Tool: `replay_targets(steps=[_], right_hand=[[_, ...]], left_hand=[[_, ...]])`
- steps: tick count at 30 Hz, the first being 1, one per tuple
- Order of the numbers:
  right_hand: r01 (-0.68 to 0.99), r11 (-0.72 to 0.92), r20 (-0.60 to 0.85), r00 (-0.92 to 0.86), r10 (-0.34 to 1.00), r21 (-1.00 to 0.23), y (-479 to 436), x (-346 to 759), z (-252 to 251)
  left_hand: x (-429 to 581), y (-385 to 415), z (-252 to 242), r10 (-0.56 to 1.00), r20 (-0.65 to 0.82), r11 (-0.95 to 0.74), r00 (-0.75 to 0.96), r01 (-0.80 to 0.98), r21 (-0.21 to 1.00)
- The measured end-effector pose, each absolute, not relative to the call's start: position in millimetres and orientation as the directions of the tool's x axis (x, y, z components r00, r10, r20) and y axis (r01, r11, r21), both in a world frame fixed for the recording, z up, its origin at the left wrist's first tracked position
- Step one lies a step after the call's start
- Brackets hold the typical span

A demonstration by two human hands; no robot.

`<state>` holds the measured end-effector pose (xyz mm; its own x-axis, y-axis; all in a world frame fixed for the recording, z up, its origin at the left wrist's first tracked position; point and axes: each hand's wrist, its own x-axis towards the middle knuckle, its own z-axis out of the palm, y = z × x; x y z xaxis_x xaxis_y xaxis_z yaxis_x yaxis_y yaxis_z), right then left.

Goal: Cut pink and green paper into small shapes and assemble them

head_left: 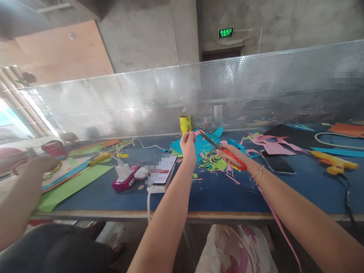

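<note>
My right hand point(233, 152) is wrapped round the red handles of a pair of scissors point(211, 141), whose dark blades point left and away from me. Pinched in my left hand point(188, 143) is a small piece of pink paper point(199, 132), right at the scissor tips; whether the blades touch it I cannot tell. Below and between both hands lies a heap of green and pink paper scraps point(217, 162). Blue paper point(176, 145) spreads behind my left hand, near a yellow cylinder point(185, 124). A long pink strip point(280, 225) hangs by my right forearm over the table edge.
Left of my arm, a phone point(163, 174) lies on a white block beside a purple power strip point(126, 182). A second phone point(277, 162) and a yellow glue gun point(335, 163) are at right. Another person's hand point(42, 168) is far left. A perforated metal screen point(136, 102) stands behind.
</note>
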<state>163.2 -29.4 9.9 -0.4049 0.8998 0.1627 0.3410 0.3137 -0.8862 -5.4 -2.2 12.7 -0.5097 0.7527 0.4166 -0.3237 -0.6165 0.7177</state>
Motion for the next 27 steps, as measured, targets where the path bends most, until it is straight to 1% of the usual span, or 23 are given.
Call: replay_targets(steps=[2,4,7,9,11,14,17,19,21,24,27], right_hand=[[0.351,0.291,0.136,-0.405,0.904,-0.89,-29,163,10],[0.359,0.276,0.118,-0.403,0.907,-0.892,-27,164,8],[0.357,0.297,0.139,-0.408,0.902,-0.886,-20,166,4],[0.365,0.319,0.157,-0.409,0.899,-0.875,-17,166,3],[0.389,0.317,0.155,-0.395,0.906,-0.865,-17,166,3],[0.397,0.272,0.114,-0.378,0.919,-0.877,-20,166,4],[0.301,0.305,0.145,-0.455,0.879,-0.904,-20,167,0],[0.262,0.339,0.178,-0.489,0.854,-0.904,-16,168,-5],[0.277,0.373,0.219,-0.459,0.861,-0.886,-12,167,-9],[0.308,0.41,0.27,-0.408,0.872,-0.859,-9,165,-11],[0.348,0.468,0.324,-0.4,0.858,-0.812,-11,162,-9]], left_hand=[[-5,-3,13,0.768,0.432,-0.602,-0.473,-0.302,0.739],[-5,-4,12,0.773,0.455,-0.585,-0.441,-0.219,0.781],[-6,-4,11,0.75,0.475,-0.566,-0.46,-0.075,0.821],[-6,-4,11,0.742,0.474,-0.562,-0.475,-0.054,0.826],[-6,-4,11,0.753,0.457,-0.56,-0.472,-0.095,0.823],[-5,-4,11,0.789,0.406,-0.552,-0.461,-0.24,0.799],[-4,-3,12,0.812,0.363,-0.552,-0.457,-0.401,0.731],[-4,-4,12,0.826,0.341,-0.543,-0.448,-0.475,0.693],[-3,-4,12,0.845,0.314,-0.517,-0.433,-0.512,0.686],[-1,-5,12,0.882,0.262,-0.445,-0.39,-0.511,0.736],[3,-7,10,0.908,0.257,-0.4,-0.332,-0.496,0.771]])
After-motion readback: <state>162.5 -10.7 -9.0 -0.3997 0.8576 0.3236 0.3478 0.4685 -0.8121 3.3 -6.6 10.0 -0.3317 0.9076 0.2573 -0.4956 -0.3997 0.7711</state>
